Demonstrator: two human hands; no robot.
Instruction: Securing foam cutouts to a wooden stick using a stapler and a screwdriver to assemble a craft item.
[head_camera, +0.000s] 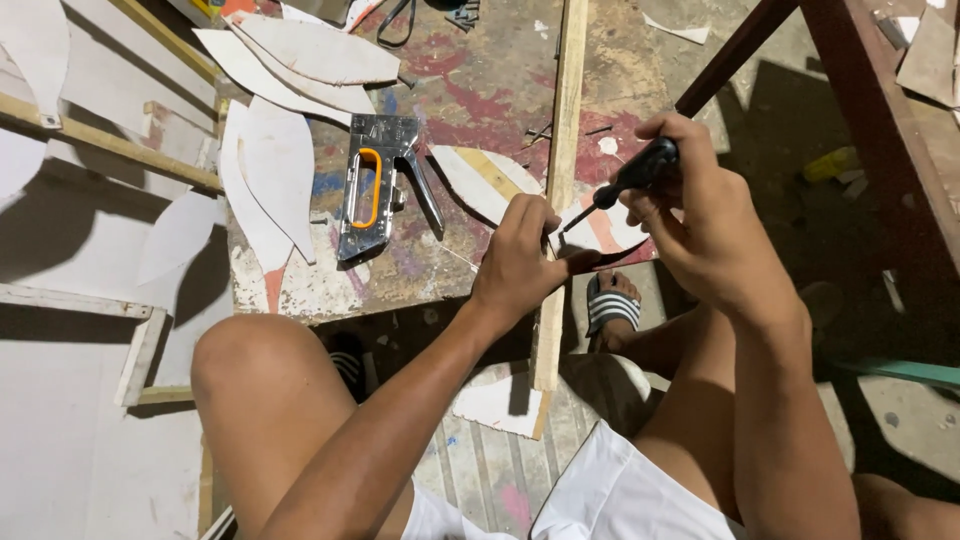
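Observation:
My left hand (520, 262) presses down on a long narrow wooden strip (563, 130) that runs from the top of the view over the edge of a paint-stained work board (470, 90). My right hand (700, 215) grips the black handle of a screwdriver (632, 178). Its metal tip points down-left and meets the strip just beside my left fingers. A white leaf-shaped cutout (480, 180) lies under the strip at that spot.
A metal staple gun (375, 185) with an orange grip lies left of the strip. Several more white leaf-shaped cutouts (270, 170) lie at the board's left and top. A dark wooden frame (880, 110) stands at right. My knees and a striped sandal (610, 300) are below.

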